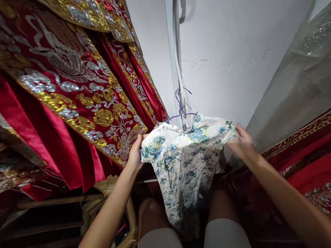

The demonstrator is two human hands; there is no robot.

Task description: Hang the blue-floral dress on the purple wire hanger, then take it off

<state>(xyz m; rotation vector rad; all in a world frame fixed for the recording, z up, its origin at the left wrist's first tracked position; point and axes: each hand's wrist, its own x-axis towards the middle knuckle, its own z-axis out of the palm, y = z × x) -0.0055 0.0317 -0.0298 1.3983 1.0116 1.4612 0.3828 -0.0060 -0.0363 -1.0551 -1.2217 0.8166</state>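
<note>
In front of a white wall, at the middle of the scene, a small floral dress hangs from a purple wire hanger. The dress is white, printed with blue, green and yellow flowers, and its hem falls down between the person's bare knees. The left hand is closed around the left sleeve edge, fingers curled over the cloth. The right hand is pinched shut on the right sleeve, drawing it out to the side, so the shoulders are spread wide between the two hands. The hanger's hook sits by a clear plastic strip running up the wall. To the left, close beside the dress, hang heavy red robes thick with gold and silver embroidery. Below them, near the left forearm, is a piece of woven wicker. To the right lie more red embroidered cloth and, above it, a garment under clear plastic
</note>
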